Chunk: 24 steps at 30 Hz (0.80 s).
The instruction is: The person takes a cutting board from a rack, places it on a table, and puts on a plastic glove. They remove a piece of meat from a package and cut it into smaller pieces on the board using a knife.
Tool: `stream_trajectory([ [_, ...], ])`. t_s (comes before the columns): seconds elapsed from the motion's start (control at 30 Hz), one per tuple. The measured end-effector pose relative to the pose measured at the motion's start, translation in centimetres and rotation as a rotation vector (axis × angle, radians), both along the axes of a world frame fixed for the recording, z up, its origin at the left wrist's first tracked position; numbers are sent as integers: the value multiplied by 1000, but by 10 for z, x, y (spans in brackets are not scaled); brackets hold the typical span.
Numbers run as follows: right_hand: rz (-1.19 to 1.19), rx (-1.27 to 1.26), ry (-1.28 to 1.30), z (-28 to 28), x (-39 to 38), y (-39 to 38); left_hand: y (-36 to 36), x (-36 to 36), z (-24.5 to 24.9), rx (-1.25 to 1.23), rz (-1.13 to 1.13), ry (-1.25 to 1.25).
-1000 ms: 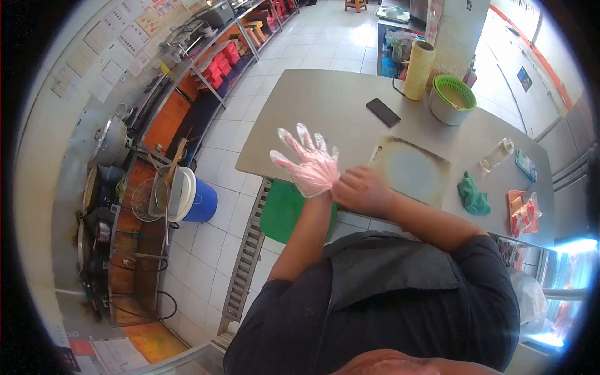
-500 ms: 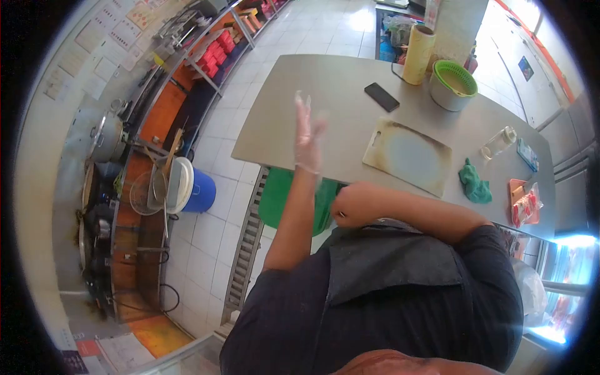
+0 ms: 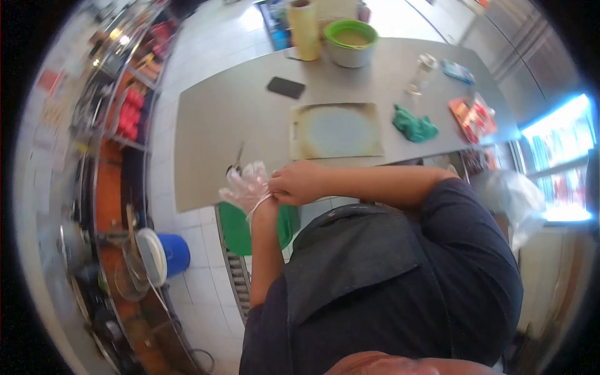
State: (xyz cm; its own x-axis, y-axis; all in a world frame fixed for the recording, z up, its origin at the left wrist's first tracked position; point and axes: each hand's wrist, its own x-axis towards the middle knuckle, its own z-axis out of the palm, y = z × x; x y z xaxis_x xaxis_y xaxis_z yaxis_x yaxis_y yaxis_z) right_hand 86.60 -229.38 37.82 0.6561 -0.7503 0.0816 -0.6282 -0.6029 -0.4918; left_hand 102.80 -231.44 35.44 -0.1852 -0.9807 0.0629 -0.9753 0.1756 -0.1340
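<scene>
My left hand (image 3: 245, 186) wears a thin clear plastic glove (image 3: 250, 178), its fingers loosely bent and holding nothing, just over the near edge of the grey metal table (image 3: 212, 125). My right hand (image 3: 295, 182) is bare and pinches the glove's cuff at my left wrist. Both hands are held close together in front of my dark shirt. A stained cutting board (image 3: 337, 130) lies on the table just beyond my right hand.
On the table are a black phone (image 3: 286, 87), a thin metal utensil (image 3: 236, 161), a green cloth (image 3: 414, 127), a bowl with a green strainer (image 3: 352, 42), a yellow roll (image 3: 304, 22), a clear bottle (image 3: 422, 72) and red packets (image 3: 475, 115). A green bin (image 3: 237, 228) and a blue bucket (image 3: 170, 253) stand on the tiled floor.
My gloved left hand came down from a raised position to the table's near edge. My right hand moved back to its wrist and took hold of the cuff. The view swung.
</scene>
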Motion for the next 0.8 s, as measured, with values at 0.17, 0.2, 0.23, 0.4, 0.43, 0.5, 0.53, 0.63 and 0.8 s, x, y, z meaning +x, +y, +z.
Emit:
stream_trajectory([
  [0.17,-197,5,155,4,-7,-3,1,-32,16,331,-78,-193],
  [0.2,-234,-47,188,3,-9,-6,0,-42,13,317,-108,-132],
  [0.23,-278,-128,190,2,-11,-11,-2,-51,5,305,-126,-68],
  [0.4,-260,-569,141,19,-24,-5,-33,-83,-34,178,-270,137],
  [0.43,-272,-620,54,16,-33,0,-45,-85,-39,128,-307,148],
  [0.5,-361,-649,-57,5,-57,12,-68,-92,-53,9,-374,161],
  [0.53,-435,-624,-83,0,-69,15,-78,-96,-59,-65,-404,166],
  [0.63,-626,-355,96,-7,-106,19,-105,-130,-93,-338,-477,239],
  [0.8,-208,-291,210,23,-162,54,-127,-205,-141,-244,-659,238],
])
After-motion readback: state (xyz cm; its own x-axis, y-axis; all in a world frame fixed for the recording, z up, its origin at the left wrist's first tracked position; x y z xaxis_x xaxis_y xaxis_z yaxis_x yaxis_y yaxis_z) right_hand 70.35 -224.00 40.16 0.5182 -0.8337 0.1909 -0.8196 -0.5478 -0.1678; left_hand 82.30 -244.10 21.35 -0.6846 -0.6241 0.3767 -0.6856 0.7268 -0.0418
